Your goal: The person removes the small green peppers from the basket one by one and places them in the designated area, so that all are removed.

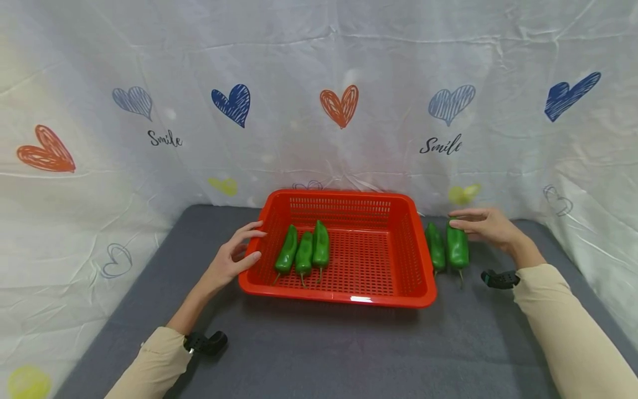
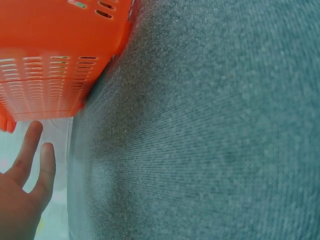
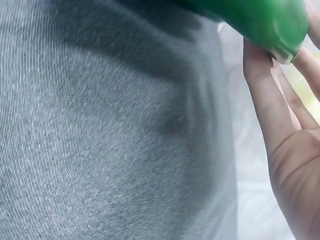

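My right hand pinches the far end of a long green chili pepper, whose stem points toward me. In the right wrist view, fingers and thumb surround the tip of this pepper. A second green pepper lies just left of it, beside the red plastic basket. Three more green peppers lie side by side in the basket's left half, stems toward me. My left hand is at the basket's left rim, fingers spread and loosely bent; two extended fingers show in the left wrist view.
A grey cloth covers the table. Behind it hangs a pale curtain printed with hearts and the word Smile. Each wrist wears a black band. The basket's right half shows bare mesh floor.
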{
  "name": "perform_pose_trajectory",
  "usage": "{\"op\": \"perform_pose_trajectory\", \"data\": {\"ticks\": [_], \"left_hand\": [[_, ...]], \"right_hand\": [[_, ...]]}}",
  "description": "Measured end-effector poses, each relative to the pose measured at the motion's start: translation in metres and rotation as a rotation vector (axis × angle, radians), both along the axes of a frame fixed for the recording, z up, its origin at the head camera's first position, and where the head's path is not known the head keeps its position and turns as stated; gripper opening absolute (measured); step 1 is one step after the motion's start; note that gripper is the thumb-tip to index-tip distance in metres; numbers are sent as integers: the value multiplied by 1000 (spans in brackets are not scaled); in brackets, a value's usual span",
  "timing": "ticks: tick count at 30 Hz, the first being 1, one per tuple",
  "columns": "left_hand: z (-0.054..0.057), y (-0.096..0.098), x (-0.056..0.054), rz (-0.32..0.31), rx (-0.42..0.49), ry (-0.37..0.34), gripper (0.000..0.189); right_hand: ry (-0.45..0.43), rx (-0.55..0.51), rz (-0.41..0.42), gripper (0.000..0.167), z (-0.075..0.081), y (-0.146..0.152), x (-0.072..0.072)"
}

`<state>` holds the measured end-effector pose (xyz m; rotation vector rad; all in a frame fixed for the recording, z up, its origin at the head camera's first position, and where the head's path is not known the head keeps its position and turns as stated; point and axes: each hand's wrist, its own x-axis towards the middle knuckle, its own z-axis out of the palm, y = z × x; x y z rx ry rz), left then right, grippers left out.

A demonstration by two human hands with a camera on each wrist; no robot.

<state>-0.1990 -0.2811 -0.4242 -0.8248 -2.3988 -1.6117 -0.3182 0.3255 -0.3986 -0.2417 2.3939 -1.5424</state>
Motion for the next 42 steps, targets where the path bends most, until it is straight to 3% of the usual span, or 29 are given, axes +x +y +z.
{"op": "perform_pose_trajectory", "data": {"ticks": [6, 12, 27, 35, 42], "left_hand": [[-1, 0, -1, 0, -2, 2, 46], [-1, 0, 0, 10, -6, -1, 46], [0, 2, 0, 4, -3, -2, 46], [0, 1, 0, -1, 6, -6, 46], [1, 1, 1, 12, -9, 0, 46]], "right_hand": [[-39, 26, -14, 69, -11, 4, -4], [-47, 8, -20, 68, -17, 5, -5], [68, 89, -13, 60, -25, 4, -2], [102, 110, -7, 60, -20, 4, -2], [186, 148, -58, 56, -10, 0, 1]]}}
